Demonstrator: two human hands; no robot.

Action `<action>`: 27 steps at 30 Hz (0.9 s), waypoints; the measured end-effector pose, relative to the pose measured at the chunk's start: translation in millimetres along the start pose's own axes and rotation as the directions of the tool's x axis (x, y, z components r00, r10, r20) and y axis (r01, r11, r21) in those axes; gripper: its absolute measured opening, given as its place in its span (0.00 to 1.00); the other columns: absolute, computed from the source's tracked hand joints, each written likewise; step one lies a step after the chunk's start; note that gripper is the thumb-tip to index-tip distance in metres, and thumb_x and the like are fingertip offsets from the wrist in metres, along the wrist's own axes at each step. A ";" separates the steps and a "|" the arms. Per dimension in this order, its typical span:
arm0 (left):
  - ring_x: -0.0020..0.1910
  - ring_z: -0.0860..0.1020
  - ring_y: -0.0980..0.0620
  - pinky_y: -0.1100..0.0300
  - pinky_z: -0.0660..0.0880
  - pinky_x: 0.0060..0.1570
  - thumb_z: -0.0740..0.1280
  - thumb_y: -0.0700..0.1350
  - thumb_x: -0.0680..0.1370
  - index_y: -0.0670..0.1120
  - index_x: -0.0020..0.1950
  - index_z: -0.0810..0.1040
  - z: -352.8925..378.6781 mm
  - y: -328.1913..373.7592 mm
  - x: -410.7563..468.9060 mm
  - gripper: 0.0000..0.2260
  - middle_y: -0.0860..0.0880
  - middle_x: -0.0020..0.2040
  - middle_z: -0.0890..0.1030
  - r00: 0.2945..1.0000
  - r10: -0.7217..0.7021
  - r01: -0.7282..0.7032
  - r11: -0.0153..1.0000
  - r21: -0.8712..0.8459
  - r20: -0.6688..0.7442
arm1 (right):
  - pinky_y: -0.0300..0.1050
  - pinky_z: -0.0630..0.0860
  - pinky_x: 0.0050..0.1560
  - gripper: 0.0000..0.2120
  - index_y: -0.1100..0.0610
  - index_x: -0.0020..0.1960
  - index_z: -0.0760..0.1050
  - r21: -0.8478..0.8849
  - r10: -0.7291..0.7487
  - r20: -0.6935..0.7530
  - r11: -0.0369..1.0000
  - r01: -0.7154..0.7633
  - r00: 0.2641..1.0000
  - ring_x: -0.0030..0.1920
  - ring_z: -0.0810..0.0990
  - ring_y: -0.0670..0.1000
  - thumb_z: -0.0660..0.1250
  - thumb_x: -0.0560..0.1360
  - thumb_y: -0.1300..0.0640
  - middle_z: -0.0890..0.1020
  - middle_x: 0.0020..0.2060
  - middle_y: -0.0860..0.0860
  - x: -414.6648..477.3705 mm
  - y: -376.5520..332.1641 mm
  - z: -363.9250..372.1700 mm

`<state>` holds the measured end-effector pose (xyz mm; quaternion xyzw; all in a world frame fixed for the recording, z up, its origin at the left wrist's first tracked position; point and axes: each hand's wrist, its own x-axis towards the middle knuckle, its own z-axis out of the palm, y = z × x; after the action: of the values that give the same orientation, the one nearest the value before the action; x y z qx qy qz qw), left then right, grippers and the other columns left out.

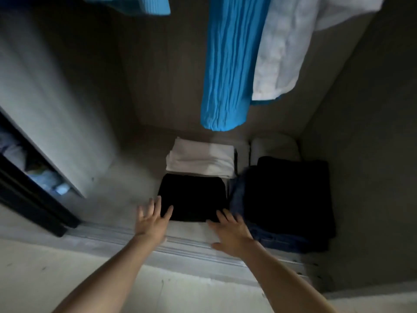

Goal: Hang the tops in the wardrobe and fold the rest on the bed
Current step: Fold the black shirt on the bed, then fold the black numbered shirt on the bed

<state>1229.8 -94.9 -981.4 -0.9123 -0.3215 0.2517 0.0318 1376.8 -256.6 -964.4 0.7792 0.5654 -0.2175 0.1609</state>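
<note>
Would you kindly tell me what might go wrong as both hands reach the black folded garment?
1. The left hand and right hand, both open, are at the near edge of the black folded garment; a push could ruck its folds or shove the white pile behind it.
2. The right hand is close to the dark pile beside it and could knock that askew.
</note>
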 end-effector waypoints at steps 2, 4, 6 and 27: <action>0.76 0.41 0.42 0.42 0.46 0.71 0.60 0.52 0.79 0.53 0.77 0.45 18.2 7.1 -10.6 0.33 0.41 0.77 0.39 0.999 0.035 -0.034 0.999 -0.025 0.008 | 0.57 0.51 0.71 0.31 0.52 0.77 0.48 0.008 -0.014 0.034 1.000 0.014 0.999 0.74 0.51 0.58 0.56 0.79 0.47 0.55 0.75 0.57 -5.7 -5.4 22.5; 0.76 0.43 0.43 0.45 0.47 0.71 0.57 0.53 0.80 0.52 0.77 0.47 26.3 10.2 -16.9 0.30 0.42 0.77 0.42 0.999 0.043 -0.044 0.998 -0.041 -0.030 | 0.56 0.50 0.71 0.29 0.53 0.77 0.50 0.002 -0.013 0.033 1.000 0.013 0.999 0.73 0.54 0.58 0.55 0.80 0.49 0.59 0.73 0.59 -7.5 -6.4 30.5; 0.76 0.45 0.44 0.46 0.49 0.71 0.56 0.52 0.80 0.52 0.77 0.48 27.9 10.5 -21.8 0.28 0.43 0.77 0.45 0.998 0.032 -0.034 0.999 -0.035 -0.061 | 0.56 0.52 0.71 0.26 0.55 0.76 0.53 0.008 0.005 0.020 1.000 -0.005 1.000 0.72 0.56 0.59 0.55 0.80 0.51 0.61 0.72 0.60 -7.9 -6.7 28.0; 0.41 0.82 0.40 0.48 0.78 0.31 0.82 0.45 0.45 0.43 0.41 0.84 -89.1 -158.1 -280.9 0.26 0.39 0.43 0.83 0.879 -0.381 0.303 0.910 -0.281 -0.286 | 0.50 0.62 0.64 0.20 0.59 0.71 0.62 -0.120 -0.444 -0.116 0.894 0.431 0.889 0.66 0.65 0.58 0.54 0.79 0.59 0.70 0.65 0.60 -118.8 -157.4 -213.4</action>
<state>995.0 -129.7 -745.7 -0.8673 -0.4951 0.0447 0.0254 1228.9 -198.3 -721.2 0.6370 0.7455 -0.1671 0.1030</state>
